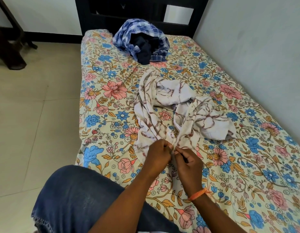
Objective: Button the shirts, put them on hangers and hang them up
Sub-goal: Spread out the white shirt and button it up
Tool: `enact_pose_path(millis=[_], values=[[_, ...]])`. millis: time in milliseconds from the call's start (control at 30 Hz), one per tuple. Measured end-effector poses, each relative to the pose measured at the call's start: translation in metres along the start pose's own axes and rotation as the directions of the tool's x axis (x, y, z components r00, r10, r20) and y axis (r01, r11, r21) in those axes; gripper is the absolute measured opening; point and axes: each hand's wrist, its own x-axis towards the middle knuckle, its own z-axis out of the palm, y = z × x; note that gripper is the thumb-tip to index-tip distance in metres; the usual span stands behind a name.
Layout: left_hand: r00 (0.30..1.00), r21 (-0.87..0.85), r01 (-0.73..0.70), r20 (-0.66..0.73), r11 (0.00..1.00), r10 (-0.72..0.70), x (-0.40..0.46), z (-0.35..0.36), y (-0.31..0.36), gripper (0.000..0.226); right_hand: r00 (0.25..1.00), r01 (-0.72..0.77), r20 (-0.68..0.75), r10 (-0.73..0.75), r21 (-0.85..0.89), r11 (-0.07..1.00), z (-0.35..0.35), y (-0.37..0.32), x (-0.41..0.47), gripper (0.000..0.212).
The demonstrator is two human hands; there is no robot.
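Note:
A white shirt with brown branch-like marks (164, 105) lies crumpled on the floral bedsheet (112, 91), its two front edges drawn together toward me. My left hand (158, 156) pinches the left front edge at the shirt's lower end. My right hand (186, 163), with an orange thread at the wrist, pinches the right front edge right beside it. The fingertips of both hands meet at the placket; the button itself is too small to make out. A heap of blue checked shirts (142, 36) with a dark navy garment (144, 51) lies near the headboard.
The bed runs along the grey wall (255, 39) on the right. A black headboard (142, 10) stands at the far end. Tiled floor (33, 106) lies to the left, with dark wooden furniture legs (9, 39) at the far left. My knee in blue jeans (75, 199) rests at the bed's near edge.

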Motion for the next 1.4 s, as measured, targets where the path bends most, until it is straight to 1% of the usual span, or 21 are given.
enact_pose_path(millis=[67, 133, 233, 400, 500, 567, 667, 733, 900, 1000, 1100, 1233, 1300, 1400], values=[[1.0, 0.021, -0.003, 0.022, 1.0, 0.002, 0.002, -0.001, -0.002, 0.016, 0.998, -0.068, 0.01, 0.068, 0.031, 0.997, -0.002, 0.003, 0.002, 0.022], [0.999, 0.037, -0.007, 0.04, 0.999, 0.006, 0.003, -0.002, -0.005, 0.016, 0.988, -0.146, 0.055, 0.142, 0.066, 0.987, -0.006, 0.005, 0.006, 0.02], [0.998, 0.084, -0.015, 0.059, 0.996, 0.01, 0.004, -0.004, -0.007, 0.023, 0.975, -0.205, 0.112, 0.191, 0.127, 0.971, -0.011, 0.003, 0.013, 0.016], [0.997, 0.11, -0.034, 0.075, 0.993, 0.026, 0.008, -0.007, -0.008, 0.021, 0.969, -0.226, 0.113, 0.218, 0.064, 0.972, -0.009, 0.002, 0.019, 0.009], [0.999, 0.07, -0.008, 0.048, 0.998, 0.005, 0.007, -0.007, -0.006, 0.023, 0.976, -0.207, 0.066, 0.206, 0.01, 0.978, -0.005, 0.002, 0.019, 0.007], [1.0, 0.025, 0.006, 0.015, 1.0, -0.006, 0.003, -0.007, -0.003, 0.023, 0.978, -0.201, 0.059, 0.201, -0.005, 0.98, -0.004, 0.001, 0.02, 0.007], [1.0, -0.028, -0.009, -0.005, 1.0, 0.009, -0.001, -0.008, 0.004, 0.018, 0.978, -0.201, 0.056, 0.201, -0.007, 0.98, -0.004, 0.0, 0.021, 0.009], [1.0, -0.057, 0.006, -0.017, 0.998, -0.007, -0.001, -0.009, 0.004, 0.017, 0.978, -0.201, 0.064, 0.201, 0.002, 0.98, -0.005, 0.001, 0.02, 0.009], [1.0, -0.068, 0.03, -0.002, 0.997, -0.03, 0.0, -0.012, 0.003, 0.02, 0.978, -0.196, 0.076, 0.194, 0.021, 0.98, -0.005, 0.001, 0.018, 0.009], [0.997, -0.102, 0.081, -0.003, 0.992, -0.082, 0.003, -0.01, 0.002, 0.023, 0.974, -0.214, 0.088, 0.207, 0.076, 0.974, -0.005, -0.003, 0.02, 0.011], [0.994, -0.082, 0.109, -0.004, 0.991, -0.11, 0.004, -0.007, 0.004, 0.025, 0.963, -0.256, 0.124, 0.239, 0.148, 0.955, -0.006, -0.006, 0.022, 0.012], [0.997, -0.039, 0.081, 0.013, 0.996, -0.081, 0.005, -0.004, 0.006, 0.021, 0.924, -0.379, 0.17, 0.343, 0.28, 0.882, -0.007, -0.002, 0.022, 0.012], [0.998, -0.014, 0.066, 0.026, 0.998, -0.066, 0.006, -0.003, 0.004, 0.019, 0.907, -0.417, 0.196, 0.372, 0.305, 0.856, -0.008, 0.0, 0.022, 0.013], [0.995, -0.06, 0.094, 0.03, 0.994, -0.093, 0.004, -0.003, 0.004, 0.025, 0.892, -0.445, 0.244, 0.381, 0.321, 0.836, -0.01, 0.001, 0.025, 0.013]])
